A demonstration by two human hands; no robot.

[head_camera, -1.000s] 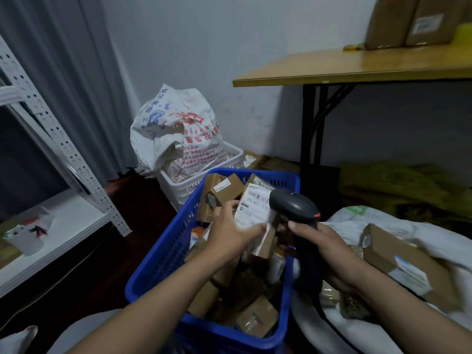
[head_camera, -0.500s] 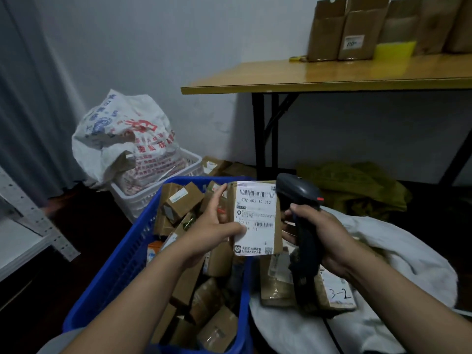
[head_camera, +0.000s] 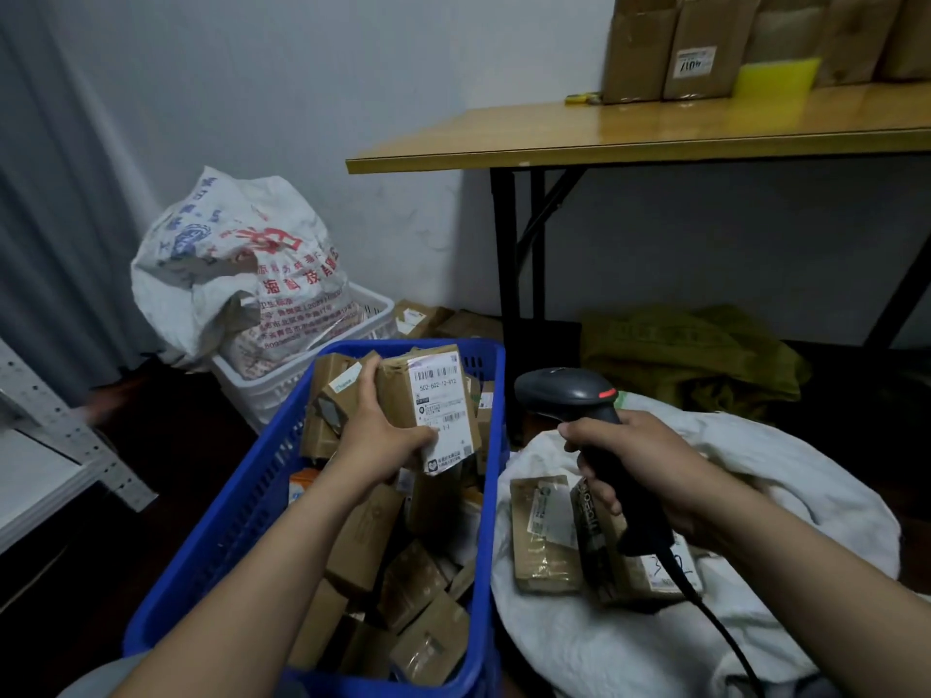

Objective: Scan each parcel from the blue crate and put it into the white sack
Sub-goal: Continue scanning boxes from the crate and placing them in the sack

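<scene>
Cardboard parcel [head_camera: 443,395] gripped in left hand [head_camera: 375,438], scanner [head_camera: 569,392] in right hand [head_camera: 650,466].

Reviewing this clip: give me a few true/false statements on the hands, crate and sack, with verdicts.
1. The left hand holds a labelled parcel over the blue crate. True.
2. The right hand holds nothing. False: it grips a black scanner.
3. Taped parcels lie on the white sack. True.
4. The blue crate is empty. False: many parcels fill it.
5. The yellow table is bare. False: cardboard boxes stand on it.
</scene>
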